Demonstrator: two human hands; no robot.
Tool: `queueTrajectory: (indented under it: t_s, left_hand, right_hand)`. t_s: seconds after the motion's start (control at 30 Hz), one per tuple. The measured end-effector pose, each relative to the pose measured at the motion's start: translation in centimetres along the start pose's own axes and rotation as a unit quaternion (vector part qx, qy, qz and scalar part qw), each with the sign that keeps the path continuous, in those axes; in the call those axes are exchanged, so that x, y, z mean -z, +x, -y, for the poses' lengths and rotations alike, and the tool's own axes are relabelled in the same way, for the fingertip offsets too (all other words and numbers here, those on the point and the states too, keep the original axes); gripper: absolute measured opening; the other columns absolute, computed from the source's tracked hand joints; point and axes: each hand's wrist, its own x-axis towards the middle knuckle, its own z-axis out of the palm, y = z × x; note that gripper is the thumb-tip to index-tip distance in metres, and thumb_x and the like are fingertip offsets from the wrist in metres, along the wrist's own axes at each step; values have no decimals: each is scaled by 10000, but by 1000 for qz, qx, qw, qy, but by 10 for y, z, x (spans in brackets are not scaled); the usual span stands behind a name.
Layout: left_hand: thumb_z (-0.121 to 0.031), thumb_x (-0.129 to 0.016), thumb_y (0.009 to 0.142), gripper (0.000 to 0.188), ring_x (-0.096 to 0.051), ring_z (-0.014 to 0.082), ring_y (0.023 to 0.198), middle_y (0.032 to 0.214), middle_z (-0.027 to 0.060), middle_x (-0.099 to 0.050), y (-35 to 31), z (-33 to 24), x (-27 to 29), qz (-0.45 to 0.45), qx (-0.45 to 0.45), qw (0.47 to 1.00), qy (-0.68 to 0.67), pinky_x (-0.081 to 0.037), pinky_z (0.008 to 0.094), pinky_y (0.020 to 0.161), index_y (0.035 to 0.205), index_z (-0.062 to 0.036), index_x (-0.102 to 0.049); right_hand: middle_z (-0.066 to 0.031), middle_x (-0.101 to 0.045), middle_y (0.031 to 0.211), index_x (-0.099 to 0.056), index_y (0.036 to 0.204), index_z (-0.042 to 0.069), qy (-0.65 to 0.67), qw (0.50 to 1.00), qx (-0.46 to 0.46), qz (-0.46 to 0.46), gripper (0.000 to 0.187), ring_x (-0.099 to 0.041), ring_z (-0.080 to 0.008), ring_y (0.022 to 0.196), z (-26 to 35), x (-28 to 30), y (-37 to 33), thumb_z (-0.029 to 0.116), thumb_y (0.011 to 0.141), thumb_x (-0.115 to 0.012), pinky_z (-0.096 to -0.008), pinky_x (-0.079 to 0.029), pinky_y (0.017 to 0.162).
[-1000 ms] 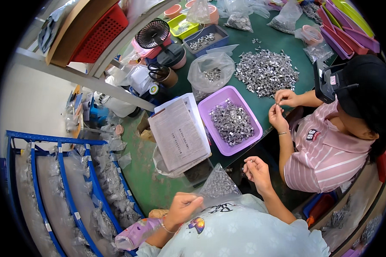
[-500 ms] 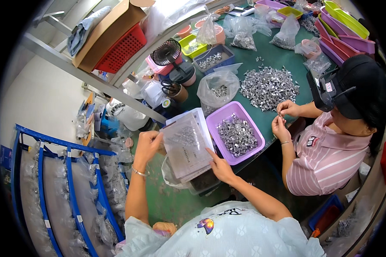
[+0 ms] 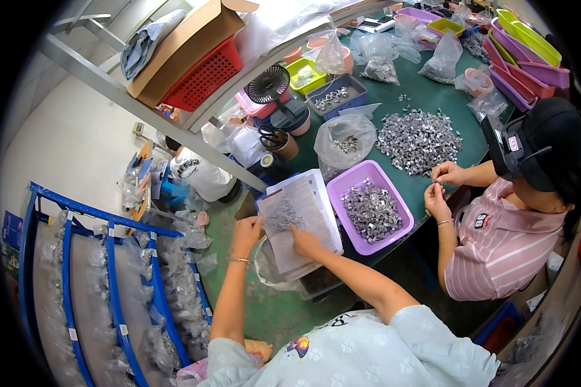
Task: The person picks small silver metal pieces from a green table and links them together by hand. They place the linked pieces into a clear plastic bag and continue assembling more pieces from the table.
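Observation:
A printed sheet (image 3: 287, 216) with a grey patterned patch, seemingly in a clear sleeve, lies at a slant over white papers (image 3: 326, 222). My left hand (image 3: 246, 236) pinches its left edge. My right hand (image 3: 305, 244) rests on the sheet's middle, index finger stretched out to the grey patch, its other fingers partly hidden. Just right of the papers stands a lilac tub (image 3: 405, 222) with small metal parts (image 3: 371, 209) in it. Below the sheet, a clear plastic bag (image 3: 265, 264) hangs at the table's edge.
On the green table (image 3: 403, 80), a heap of metal parts (image 3: 419, 138) lies beyond the tub, near an open plastic bag (image 3: 345, 142). A co-worker (image 3: 503, 238) handles something small at right. A fan (image 3: 269, 85) stands behind the papers. Blue racks (image 3: 106, 277) fill the left.
My right hand has moved left from the sheet's right edge onto its middle. My left hand still holds the left edge. The whole view has shifted slightly.

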Motion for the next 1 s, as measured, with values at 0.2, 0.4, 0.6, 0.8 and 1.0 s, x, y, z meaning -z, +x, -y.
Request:
queueTrajectory:
  t_s: [0.2, 0.4, 0.6, 0.8, 1.0]
  left_hand:
    - [-252, -638, 823, 293, -558, 191, 576, 621, 134, -595, -14, 1, -9, -126, 44, 990, -44, -426, 330, 555, 827, 40, -652]
    - [-279, -601, 875, 326, -481, 78, 551, 641, -24, -529, -67, 19, -19, -313, 172, 913, -196, -378, 253, 496, 928, 39, -643]
    - [-153, -620, 856, 186, -360, -17, 517, 640, -64, -480, -109, -130, -17, -40, 221, 825, -519, -270, 153, 462, 977, -15, -648]
    - [-7, -664, 769, 245, -334, 7, 553, 626, -81, -437, -131, -214, -15, 151, 79, 830, -531, -271, 172, 504, 1013, -9, -643]
    - [18, -708, 725, 235, -299, 19, 535, 613, -56, -475, -125, -245, -13, 167, 12, 835, -525, -237, 188, 473, 955, -10, -672]
  right_hand:
    - [-176, -602, 817, -377, 1269, 56, 217, 976, -16, -33, 430, -570, -264, 611, -44, -19, -1, 119, 858, -487, -378, -443, 559]
    - [-78, -549, 774, -452, 1098, 46, 642, 749, -97, 127, 214, -364, -70, 493, -23, 61, -87, 139, 916, -516, -198, -284, 439]
    - [-78, -563, 815, -531, 1004, 18, 702, 711, -11, 27, 102, -362, -44, 498, 16, 134, -161, 70, 924, -495, -184, -277, 438]
    - [-52, -519, 812, -615, 993, -4, 725, 686, 46, -34, 143, -363, -52, 508, 35, 149, -206, 19, 887, -523, -195, -274, 441]
    - [-34, -540, 859, -640, 1065, -11, 581, 791, 92, -167, 243, -404, -37, 565, 50, 171, -238, -41, 845, -541, -186, -292, 466]
